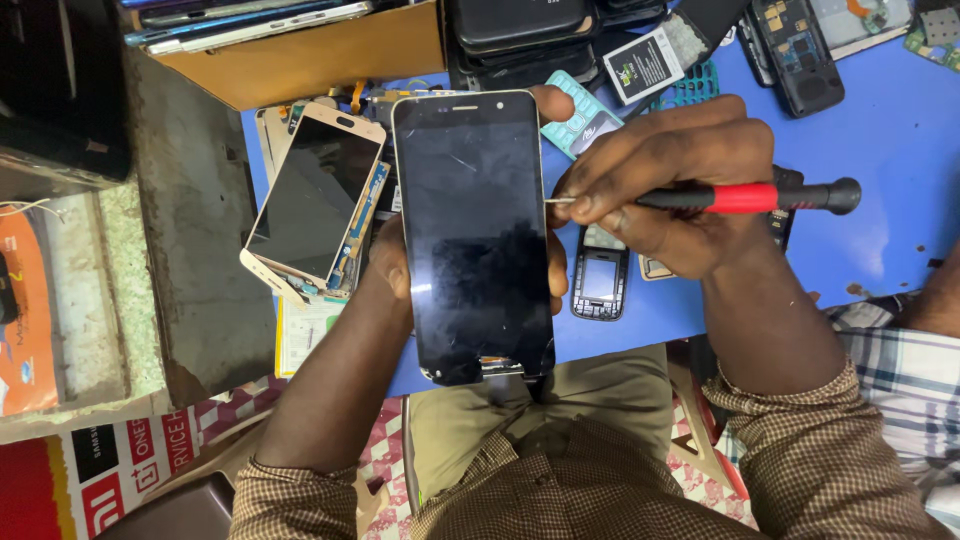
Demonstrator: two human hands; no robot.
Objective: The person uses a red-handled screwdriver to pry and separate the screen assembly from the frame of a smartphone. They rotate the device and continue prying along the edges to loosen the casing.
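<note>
Looking down through the head camera, I see packaging and signs first: a tan cardboard box (300,55) sits at the top left with flat phones stacked along its upper edge, an orange printed card (25,320) lies at the far left edge, and a red, white and black sign panel (110,470) occupies the bottom left corner. At the top centre a small battery (643,66) shows a white, black and green label, just beside a teal keypad part (580,118).

My left hand (395,260) wraps around the back of a black smartphone (472,235), fingers curling over its right edge and the thumb on the left edge, holding it upright and face-up over the blue worktop (880,150), above my lap. Its glass is glossy, dark and finely scratched, with a thin pale rim and rounded corners; the bottom edge looks cracked or lifted.

My right hand (665,195) pinches a screwdriver (740,197) closed between thumb and fingers. Its handle is red with black ends and a round cap, and its thin metal tip touches the phone's right edge.

Left of the phone lies a white-and-gold phone screen assembly (315,200), tilted, with exposed blue circuitry along one side. Under my right hand rests a small dark keypad phone frame (600,275). My sleeves are brown checked cloth. A second person's plaid sleeve (905,375) shows at the right edge.
</note>
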